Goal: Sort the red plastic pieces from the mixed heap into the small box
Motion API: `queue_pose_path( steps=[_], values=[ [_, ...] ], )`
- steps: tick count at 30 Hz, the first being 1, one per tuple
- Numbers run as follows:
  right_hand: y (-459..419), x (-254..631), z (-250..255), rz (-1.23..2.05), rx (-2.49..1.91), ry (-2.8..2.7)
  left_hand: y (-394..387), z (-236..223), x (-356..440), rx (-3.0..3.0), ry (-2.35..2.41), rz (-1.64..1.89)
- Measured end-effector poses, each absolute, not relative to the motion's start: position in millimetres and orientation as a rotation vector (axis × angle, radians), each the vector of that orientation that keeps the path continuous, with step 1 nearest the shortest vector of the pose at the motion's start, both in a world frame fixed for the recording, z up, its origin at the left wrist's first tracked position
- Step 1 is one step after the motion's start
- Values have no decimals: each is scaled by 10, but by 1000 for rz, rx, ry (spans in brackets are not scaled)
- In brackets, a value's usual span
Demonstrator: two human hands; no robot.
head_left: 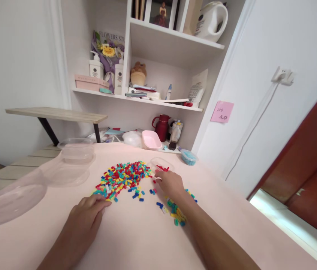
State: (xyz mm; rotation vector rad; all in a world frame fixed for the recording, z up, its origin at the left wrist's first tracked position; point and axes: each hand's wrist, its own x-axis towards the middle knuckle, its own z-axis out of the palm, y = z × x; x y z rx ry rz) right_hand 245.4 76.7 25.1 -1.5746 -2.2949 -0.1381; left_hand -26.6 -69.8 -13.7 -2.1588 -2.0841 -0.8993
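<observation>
A wide pile of small colourful plastic bricks [127, 174] lies on the pink tabletop [136, 232]. My left hand [87, 210] rests at the pile's near left edge, palm down, fingers stretched out beside a yellow brick. At the near rim of a small clear container [154, 162] is my right hand [171, 183], its fingers drawn together. Anything between those fingertips is hidden or too small to make out. Red bricks [162, 168] lie inside that container. A smaller group of mostly green, yellow and blue bricks [177, 213] lies beside my right forearm, partly covered by it.
Clear empty containers [68, 176] and a large clear lid [12, 198] lie on the left. Towards the back are a pink tub [151, 139], a red jug [162, 127], a bottle [175, 135] and a tub of blue pieces [189, 157]. Shelves [158, 99] rise behind.
</observation>
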Motion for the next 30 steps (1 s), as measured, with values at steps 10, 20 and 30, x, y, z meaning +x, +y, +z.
queue_pose_path(
  steps=[10, 20, 30],
  values=[
    [771, 2416, 214, -155, -1569, -2360, -696, -124, -254, -2169, -2097, -890],
    [828, 2585, 450, 127, -1416, -1884, -706, -116, -250, -2169, -2097, -882],
    [890, 2630, 378, 194, -1215, -1899, -699, -96, -266, -2169, -2090, -853]
  ],
)
